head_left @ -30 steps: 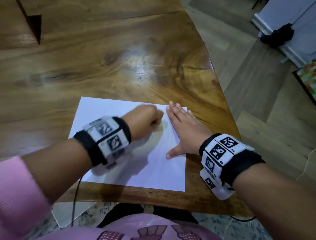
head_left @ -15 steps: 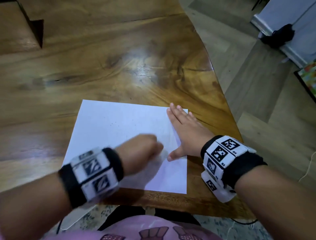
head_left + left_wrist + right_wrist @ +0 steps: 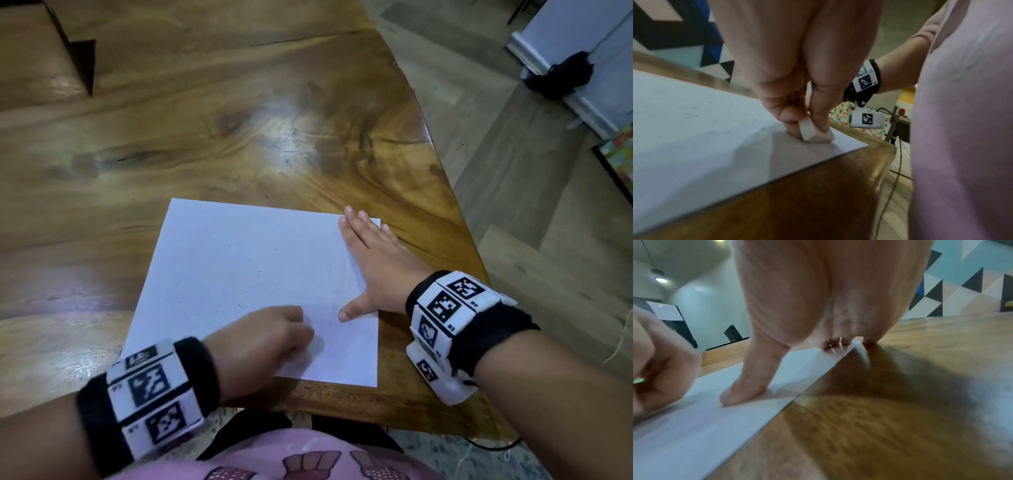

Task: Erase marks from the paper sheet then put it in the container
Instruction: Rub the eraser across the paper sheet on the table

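Paper sheet [image 3: 246, 274] is lying near the table [image 3: 239, 120] edge as the left hand [image 3: 260, 342], pinching an eraser [image 3: 813, 132], is rubbing lower now, toward 6 o'clock; right hand [image 3: 373, 263], fingers flat, is pinning the 3 o'clock edge. Faint marks remain; erasing looks unfinished.

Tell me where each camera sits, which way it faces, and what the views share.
Head: on the head, facing forward and down at the paper on the table; both forearms show.
Left wrist: faces along the left hand, which pinches an eraser.
Right wrist: faces along the right hand, flat on the paper's edge.
Shared: paper and table in all three; each wrist view catches the other hand.
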Motion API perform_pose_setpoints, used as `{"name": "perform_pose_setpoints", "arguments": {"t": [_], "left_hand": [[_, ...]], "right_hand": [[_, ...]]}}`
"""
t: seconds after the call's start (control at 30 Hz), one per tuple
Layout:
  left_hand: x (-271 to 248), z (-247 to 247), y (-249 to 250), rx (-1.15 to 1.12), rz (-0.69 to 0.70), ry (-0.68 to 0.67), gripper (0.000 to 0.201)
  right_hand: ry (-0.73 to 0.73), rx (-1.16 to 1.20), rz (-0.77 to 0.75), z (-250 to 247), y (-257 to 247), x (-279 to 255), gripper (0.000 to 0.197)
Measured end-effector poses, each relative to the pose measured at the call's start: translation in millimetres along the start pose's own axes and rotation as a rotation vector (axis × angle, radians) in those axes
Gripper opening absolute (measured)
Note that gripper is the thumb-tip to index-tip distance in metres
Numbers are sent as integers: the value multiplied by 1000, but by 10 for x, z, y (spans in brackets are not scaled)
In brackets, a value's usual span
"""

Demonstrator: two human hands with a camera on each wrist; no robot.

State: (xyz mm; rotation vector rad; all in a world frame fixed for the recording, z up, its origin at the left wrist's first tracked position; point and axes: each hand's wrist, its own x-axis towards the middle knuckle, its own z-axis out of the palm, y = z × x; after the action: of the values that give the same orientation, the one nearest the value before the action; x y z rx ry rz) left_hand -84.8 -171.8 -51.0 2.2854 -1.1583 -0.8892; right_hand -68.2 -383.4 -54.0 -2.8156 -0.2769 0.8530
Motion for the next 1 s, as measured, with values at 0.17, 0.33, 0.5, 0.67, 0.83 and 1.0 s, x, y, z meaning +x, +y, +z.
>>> {"name": "perform_pose_setpoints", "arguments": {"t": [0.17, 0.33, 0.5, 0.67, 0.83, 1.0], "left_hand": [[447, -292, -105, 48, -61, 239, 7], [108, -114, -85, 19, 23, 112, 17], [204, -149, -79, 60, 12, 122, 15], [424, -214, -29, 58, -34, 200, 12], [136, -31, 16, 34, -16, -4, 15], [498, -172, 47, 41, -73, 188, 9]], "right_hand": [[-3, 4, 3, 2, -4, 11, 137], [-8, 9, 6, -10, -2, 2, 137], [-10, 2, 7, 2, -8, 5, 136], [-9, 12, -2, -8, -4, -9, 135], [-2, 4, 1, -2, -7, -2, 135], [-2, 16, 0, -1, -3, -1, 135]]}}
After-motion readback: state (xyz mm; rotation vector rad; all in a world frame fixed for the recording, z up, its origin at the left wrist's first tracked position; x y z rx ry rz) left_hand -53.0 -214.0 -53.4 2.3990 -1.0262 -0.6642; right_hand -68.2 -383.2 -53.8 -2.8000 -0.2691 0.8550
